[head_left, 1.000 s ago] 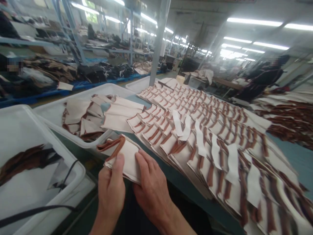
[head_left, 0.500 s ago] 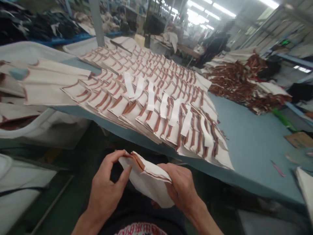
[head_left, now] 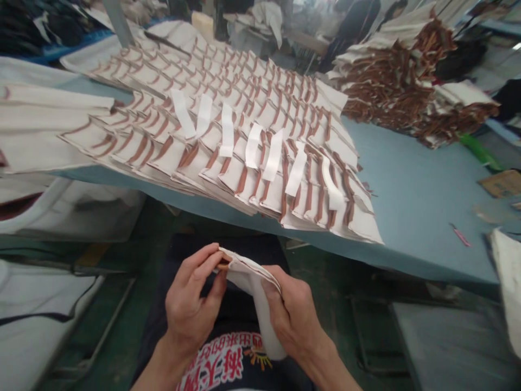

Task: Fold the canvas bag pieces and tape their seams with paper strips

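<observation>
The left hand (head_left: pixel 189 298) pinches one end of a folded cream piece (head_left: pixel 260 307) between thumb and fingertips, at its brown edging (head_left: pixel 223 264). The right hand (head_left: pixel 297 312), at the piece's 3 o'clock, is closed on the other end, with a rounded pale fold hanging down beside its fingers. The piece is held up off the counter (head_left: pixel 411 190), in front of a dark shirt; red lettering (head_left: pixel 220 364) on that shirt shows below it, toward 7 o'clock.

Taking the held piece as the centre of the dial, the counter's near edge crosses at 12 o'clock. Many similar brown-edged pieces (head_left: pixel 268 114) overlap in rows on it, from 11 to 1 o'clock, and white strips (head_left: pixel 227 130) lie across the nearer rows. Longer cream panels (head_left: pixel 49 127) rest at 10 o'clock, with a white tub (head_left: pixel 97 214) below them. Another pale container (head_left: pixel 36 293) stands at 9 o'clock.

A tall stack of brown-edged bundles (head_left: pixel 386 76) sits at 1 o'clock, farther back. Toward 2 o'clock are a green object (head_left: pixel 480 152) and a flat brown piece (head_left: pixel 502 183), and between 2 and 3 a small pink tool (head_left: pixel 459 235).
</observation>
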A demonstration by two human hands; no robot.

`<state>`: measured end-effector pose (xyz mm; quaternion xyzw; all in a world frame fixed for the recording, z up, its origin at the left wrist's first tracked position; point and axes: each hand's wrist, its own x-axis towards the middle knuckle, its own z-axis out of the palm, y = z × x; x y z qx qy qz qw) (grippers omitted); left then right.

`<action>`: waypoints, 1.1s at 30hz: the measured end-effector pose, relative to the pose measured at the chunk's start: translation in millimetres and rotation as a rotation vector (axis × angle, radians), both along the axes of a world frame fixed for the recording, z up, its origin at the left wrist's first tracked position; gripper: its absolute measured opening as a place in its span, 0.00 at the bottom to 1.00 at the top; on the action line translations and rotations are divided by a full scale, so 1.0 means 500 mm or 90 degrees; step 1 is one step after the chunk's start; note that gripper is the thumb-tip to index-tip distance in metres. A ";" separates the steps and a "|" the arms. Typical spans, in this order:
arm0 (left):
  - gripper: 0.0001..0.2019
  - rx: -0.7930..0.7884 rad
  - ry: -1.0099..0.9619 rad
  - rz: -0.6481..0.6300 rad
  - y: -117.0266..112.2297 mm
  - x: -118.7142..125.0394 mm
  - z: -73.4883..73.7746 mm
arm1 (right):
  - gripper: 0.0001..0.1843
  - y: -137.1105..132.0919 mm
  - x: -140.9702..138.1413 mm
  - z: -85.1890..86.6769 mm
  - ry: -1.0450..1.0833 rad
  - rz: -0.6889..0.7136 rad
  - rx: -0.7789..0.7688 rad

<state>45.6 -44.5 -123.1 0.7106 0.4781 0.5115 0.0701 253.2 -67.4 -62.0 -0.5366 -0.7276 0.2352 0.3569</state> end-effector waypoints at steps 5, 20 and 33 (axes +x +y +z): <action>0.15 0.028 0.006 0.027 -0.007 0.003 0.012 | 0.23 -0.017 -0.022 -0.011 0.009 -0.036 -0.061; 0.16 -0.488 -0.122 -0.229 -0.006 -0.073 0.181 | 0.14 0.048 0.004 0.050 -0.037 0.199 0.017; 0.15 -0.623 -0.211 -0.272 -0.035 -0.093 0.163 | 0.30 0.072 -0.037 0.043 0.406 0.272 -0.616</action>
